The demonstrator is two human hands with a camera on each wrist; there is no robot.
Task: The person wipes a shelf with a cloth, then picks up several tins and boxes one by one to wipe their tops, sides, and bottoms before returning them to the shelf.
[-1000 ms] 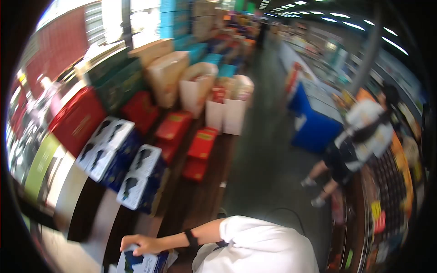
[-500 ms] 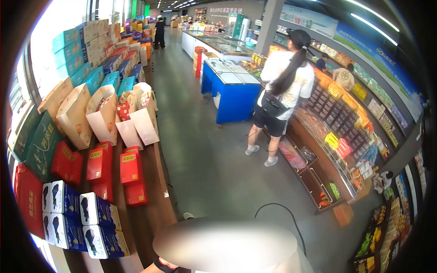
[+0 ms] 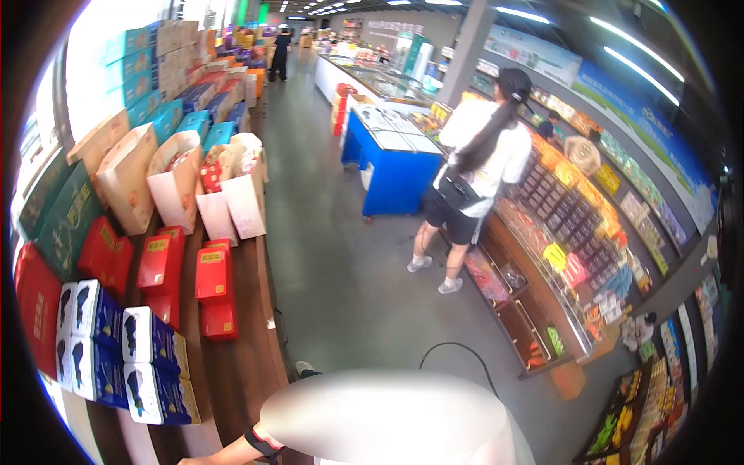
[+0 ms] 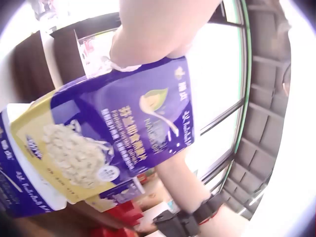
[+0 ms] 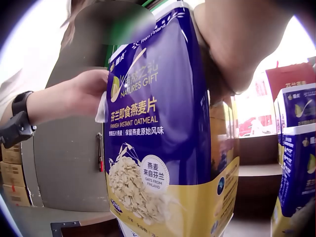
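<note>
A blue and gold oatmeal box [image 5: 168, 123] is held up between both hands. In the right wrist view my right hand [image 5: 237, 44] grips its upper right edge, and my left hand [image 5: 91, 91] holds its left side. The left wrist view shows the same box [image 4: 118, 128] tilted, with my left hand [image 4: 153, 29] gripping its top edge. Below it runs my right forearm with a black strap [image 4: 197, 217]. In the head view only my left forearm with a black wristband [image 3: 260, 442] shows at the bottom edge; both hands and the box are out of frame.
Blue and white boxes [image 3: 147, 364], red boxes [image 3: 213, 287] and paper gift bags [image 3: 232, 198] fill the wooden display on the left. More oatmeal boxes [image 5: 296, 163] stand on a shelf. A person in white [image 3: 473, 170] stands by a blue freezer [image 3: 391, 167]. A black cable [image 3: 457, 349] lies on the floor.
One second ago my left hand lay on a blue box at the bottom of the head view. The view has since swung up along the aisle, leaving only my forearm visible.
</note>
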